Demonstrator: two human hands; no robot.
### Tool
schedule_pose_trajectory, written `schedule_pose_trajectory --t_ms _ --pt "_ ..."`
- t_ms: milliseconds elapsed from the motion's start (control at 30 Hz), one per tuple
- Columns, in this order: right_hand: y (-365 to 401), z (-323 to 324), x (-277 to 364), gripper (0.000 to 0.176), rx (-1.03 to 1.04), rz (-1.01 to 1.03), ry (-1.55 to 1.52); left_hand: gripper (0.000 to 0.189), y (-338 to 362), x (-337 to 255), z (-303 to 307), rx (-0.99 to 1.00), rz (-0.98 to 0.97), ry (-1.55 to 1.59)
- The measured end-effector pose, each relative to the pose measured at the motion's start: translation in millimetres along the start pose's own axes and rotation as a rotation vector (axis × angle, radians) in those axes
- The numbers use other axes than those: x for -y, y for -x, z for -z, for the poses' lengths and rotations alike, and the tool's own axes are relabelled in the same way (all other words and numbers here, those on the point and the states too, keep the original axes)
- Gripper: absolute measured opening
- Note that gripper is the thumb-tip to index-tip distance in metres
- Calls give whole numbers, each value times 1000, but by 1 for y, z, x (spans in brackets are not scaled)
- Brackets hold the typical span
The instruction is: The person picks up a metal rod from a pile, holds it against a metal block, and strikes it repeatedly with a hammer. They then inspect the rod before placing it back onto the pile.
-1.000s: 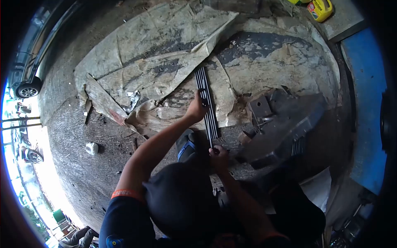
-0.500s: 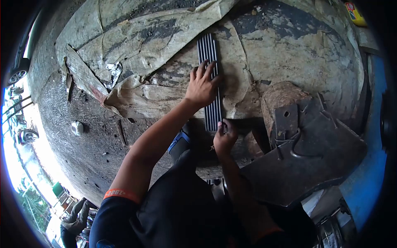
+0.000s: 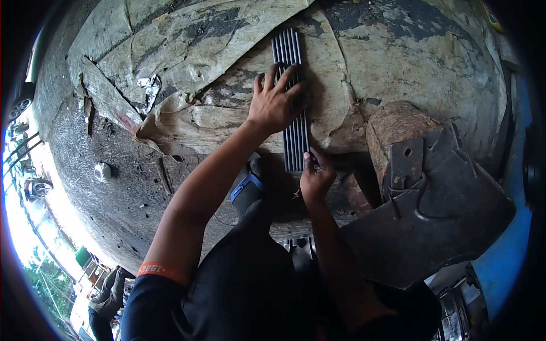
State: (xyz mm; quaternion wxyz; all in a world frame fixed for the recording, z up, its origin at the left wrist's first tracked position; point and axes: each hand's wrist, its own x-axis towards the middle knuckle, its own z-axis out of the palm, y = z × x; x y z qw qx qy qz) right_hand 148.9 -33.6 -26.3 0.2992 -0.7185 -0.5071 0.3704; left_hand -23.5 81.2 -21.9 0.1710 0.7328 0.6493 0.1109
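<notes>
Several thin dark metal rods [image 3: 293, 145] lie side by side in a flat row on the worn, dirty sheet [image 3: 227, 116], their lower ends reaching past its near edge. Across their middle rests my left hand [image 3: 273, 103], fingers spread apart and touching the rods from above. My right hand [image 3: 317, 177] is closed at the near end of the row, thumb and finger pinching the rightmost rod by its lower end. The rods' upper ends show beyond my left fingers; part of their middle is hidden beneath that hand.
To the right stands a wood stump [image 3: 392, 122], with a dark metal plate [image 3: 443, 210] and bent rod leaning by it. Crumpled foil [image 3: 149, 91] lies on the left. My foot with a blue strap [image 3: 246, 187] is just left of the rods. A person [image 3: 108, 298] is at lower left.
The view has shifted slightly, so the rods appear higher. My left fingers have spread wider over the rods. My right hand still pinches at the near end.
</notes>
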Motion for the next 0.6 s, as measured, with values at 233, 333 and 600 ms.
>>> schedule_pose_trajectory --t_ms 233,333,600 --pt "-3 -1 -7 17 25 -3 -17 77 4 7 -3 14 46 19" --pt "-10 -1 -2 17 27 -1 -50 79 5 6 -4 5 42 6" --pt "-20 10 -5 20 184 106 33 71 5 0 -2 25 24 -37"
